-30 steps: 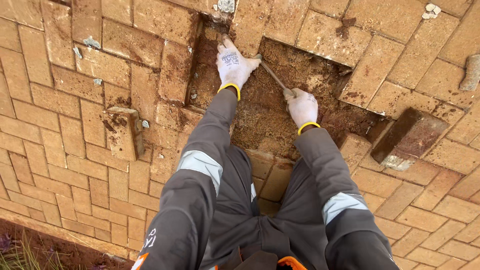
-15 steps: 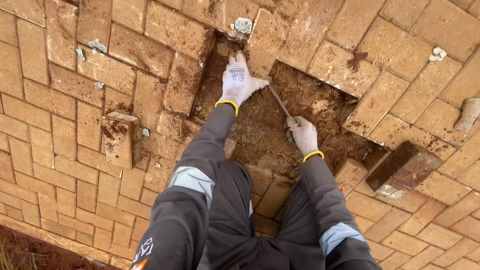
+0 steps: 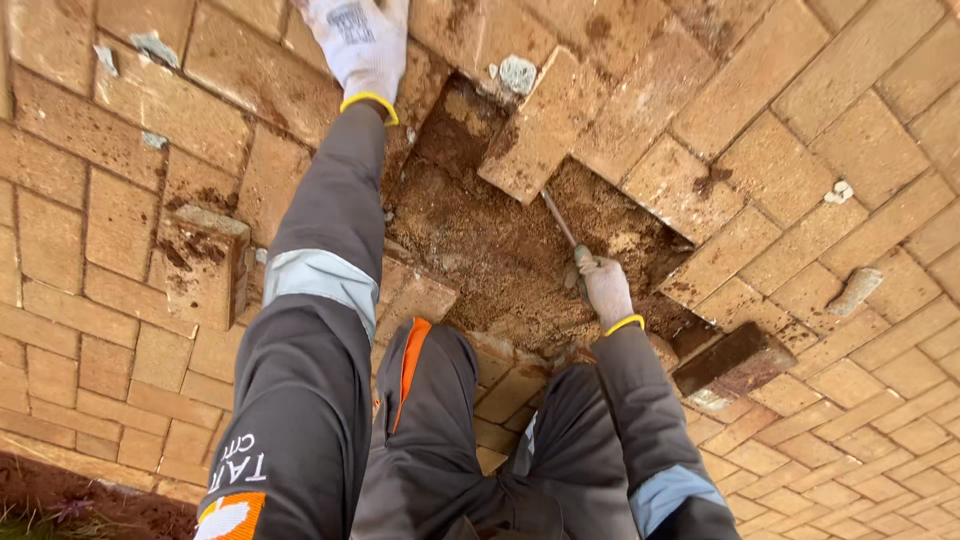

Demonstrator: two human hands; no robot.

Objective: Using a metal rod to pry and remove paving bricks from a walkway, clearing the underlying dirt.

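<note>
Along the left edge of the frame, rough tan paving bricks (image 3: 90, 190) run in a tight pattern, their faces gritty and smeared with reddish dirt. One loose brick (image 3: 205, 265) lies tipped on top of them at middle left, caked with soil on its side. Just right of it my grey sleeve with a pale reflective band climbs to the top of the frame, where my left hand (image 3: 358, 45) in a white knit glove with a yellow cuff rests on the bricks; its fingers run out of the picture, so I cannot tell how they are set. Centre frame, a hole (image 3: 490, 250) in the paving shows crumbly brown sand. A thin metal tool (image 3: 560, 222) slants up from my right hand (image 3: 605, 288) toward the underside of a rectangular brick (image 3: 540, 125) jutting over the hole. My right fingers are wrapped tight around the tool's lower end. At lower right, a dark, dirt-stained brick (image 3: 735, 358) lies by the hole's edge.
</note>
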